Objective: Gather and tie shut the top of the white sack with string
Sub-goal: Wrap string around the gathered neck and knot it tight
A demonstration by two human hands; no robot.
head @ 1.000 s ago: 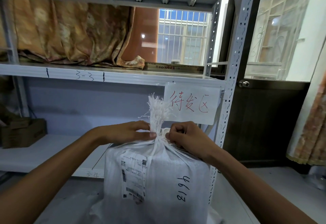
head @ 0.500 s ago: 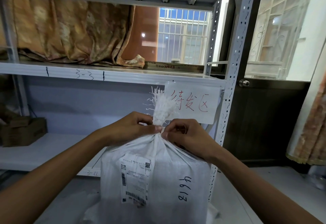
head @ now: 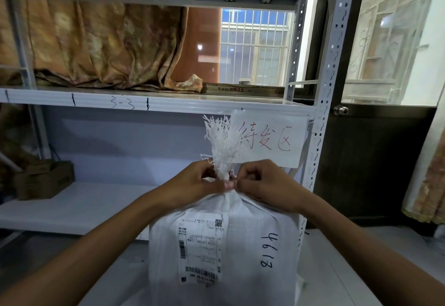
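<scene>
Looking down at a white woven plastic sack [head: 245, 233], stood upright right in front of a grey perforated metal shelving rack [head: 330, 84], bottom edge out of shot. Bunched at the top into a tight neck, with a frayed white tuft [head: 222, 144] sticking straight up above that.

Got the left hand [head: 192, 182] and the right hand [head: 265, 185] on either side of the neck, meeting in front of it. Fingers curled in on both, pinching at the narrowest bit. Can't honestly pick out the string, white on white and mostly buried under fingers, so no saying which hand has it.

On the sack's front, a white printed shipping label with barcodes [head: 199, 248], plus black handwritten digits [head: 267, 250] running sideways to its right. Just behind the tuft, hanging off the shelf edge, a white paper sign with red handwritten characters [head: 272, 141]. Over on the left of the lower shelf, a brown cardboard box [head: 45, 180]. Up on the shelf above, a crumpled orange-brown patterned cloth [head: 96, 47].
</scene>
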